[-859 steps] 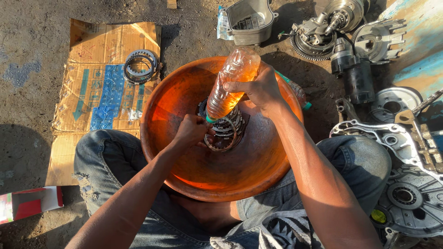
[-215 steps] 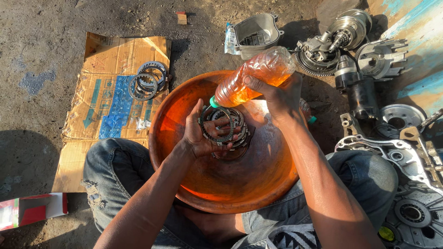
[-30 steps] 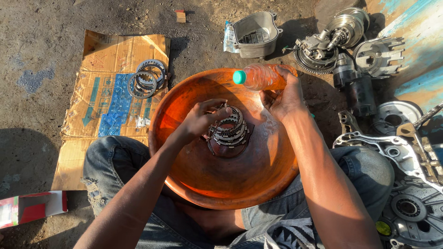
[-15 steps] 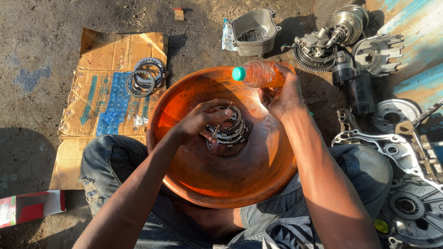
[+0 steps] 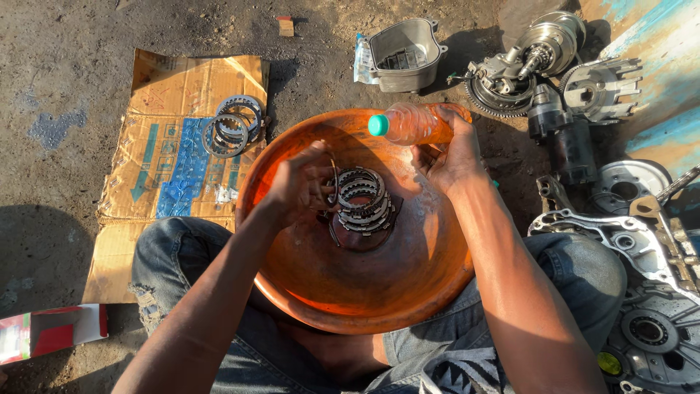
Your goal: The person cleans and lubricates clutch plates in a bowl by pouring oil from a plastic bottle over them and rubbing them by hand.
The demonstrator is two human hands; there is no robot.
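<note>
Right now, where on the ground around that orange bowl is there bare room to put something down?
Bare dirt lies left of the cardboard sheet and along the top, between the small wooden block and the grey metal cover. The cardboard's lower half is also bare. Right of the orange bowl, engine parts crowd the ground.

**Orange, grey and rust-brown**

The round basin (image 5: 408, 292) is bright orange, glowing lighter along its sunlit lower rim. The clutch plates (image 5: 362, 201) stacked in it are dull steel grey with darker toothed edges. The plastic bottle (image 5: 415, 124) holds amber-orange liquid under a teal cap. The cardboard sheet (image 5: 182, 146) is tan, printed with blue arrows and blocks; the ring plates (image 5: 233, 125) on it are dark grey. The jeans (image 5: 171, 252) are faded blue. The engine covers (image 5: 634, 292) are silver-grey. The ground (image 5: 65, 66) is dark brown.
</note>
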